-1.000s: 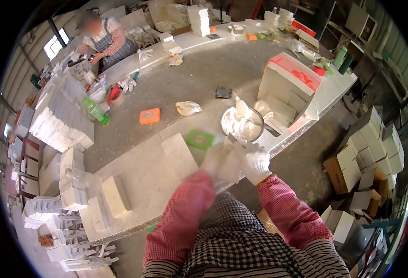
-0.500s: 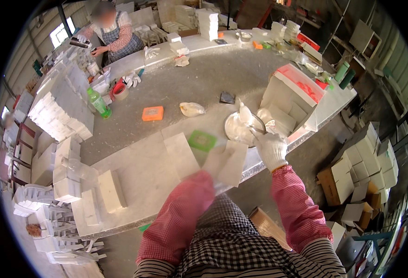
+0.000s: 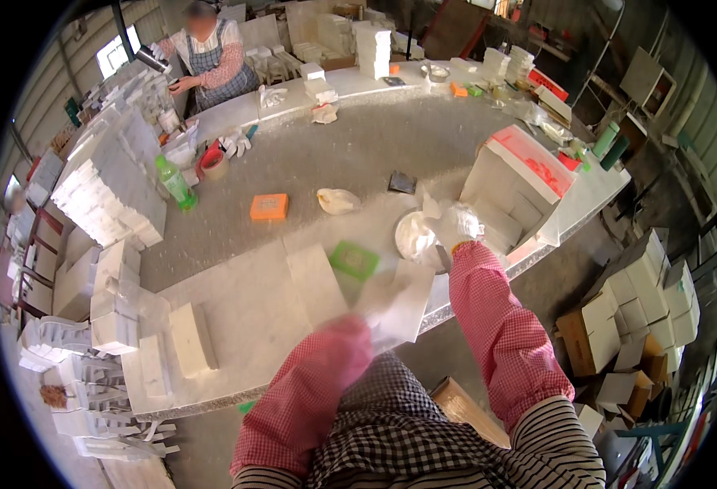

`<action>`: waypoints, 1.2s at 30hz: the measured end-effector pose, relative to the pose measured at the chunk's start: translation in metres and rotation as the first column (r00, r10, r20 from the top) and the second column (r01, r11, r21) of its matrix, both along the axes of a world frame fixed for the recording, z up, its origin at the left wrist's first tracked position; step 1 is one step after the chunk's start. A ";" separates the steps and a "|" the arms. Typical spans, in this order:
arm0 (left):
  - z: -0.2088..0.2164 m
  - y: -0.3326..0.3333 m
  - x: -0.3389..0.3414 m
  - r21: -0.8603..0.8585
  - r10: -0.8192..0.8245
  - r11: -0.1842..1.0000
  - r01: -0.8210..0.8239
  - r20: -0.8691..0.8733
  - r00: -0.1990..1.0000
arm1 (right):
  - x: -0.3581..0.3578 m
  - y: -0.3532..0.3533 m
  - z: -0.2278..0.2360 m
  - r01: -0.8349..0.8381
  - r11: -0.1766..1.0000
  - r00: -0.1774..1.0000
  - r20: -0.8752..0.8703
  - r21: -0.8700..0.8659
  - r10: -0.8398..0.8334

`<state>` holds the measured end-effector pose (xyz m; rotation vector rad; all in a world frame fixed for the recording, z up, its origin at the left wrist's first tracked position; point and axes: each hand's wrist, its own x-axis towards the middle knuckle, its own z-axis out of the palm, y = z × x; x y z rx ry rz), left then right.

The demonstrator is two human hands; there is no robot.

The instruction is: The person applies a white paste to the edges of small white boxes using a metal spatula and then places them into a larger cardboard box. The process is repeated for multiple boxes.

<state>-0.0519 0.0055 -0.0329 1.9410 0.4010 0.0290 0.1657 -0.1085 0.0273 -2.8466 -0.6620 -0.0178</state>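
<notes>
Head view: left hand (image 3: 383,308) grasps a white tile (image 3: 418,295), apparently steadying it; right hand (image 3: 462,223) near bowl (image 3: 398,238), grip unclear.

tile (image 3: 415,300): white | sleeves (image 3: 493,326): pink-checked | apron (image 3: 383,407): black-white checked | bottle (image 3: 176,184): green

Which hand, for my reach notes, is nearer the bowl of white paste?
Right. The right hand is at the right edge of the bowl; the left hand is lower left, by a pale tile.

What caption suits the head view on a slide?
Left hand holding a white tile, gloved right hand at a bowl of white paste.
</notes>
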 end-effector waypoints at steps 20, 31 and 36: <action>0.049 -0.011 -0.020 -0.498 0.125 0.860 -0.110 -0.002 0.992 | -0.162 -0.098 0.039 -0.034 0.816 0.983 -0.126 0.577 0.131; 0.050 -0.013 -0.022 -0.611 0.139 0.780 -0.133 -0.038 0.990 | -0.177 -0.087 0.050 -0.061 0.846 0.980 -0.127 0.530 0.151; 0.069 -0.015 -0.025 -0.577 0.145 0.802 -0.154 -0.062 0.987 | -0.176 -0.085 0.048 -0.049 0.857 0.983 -0.128 0.514 0.134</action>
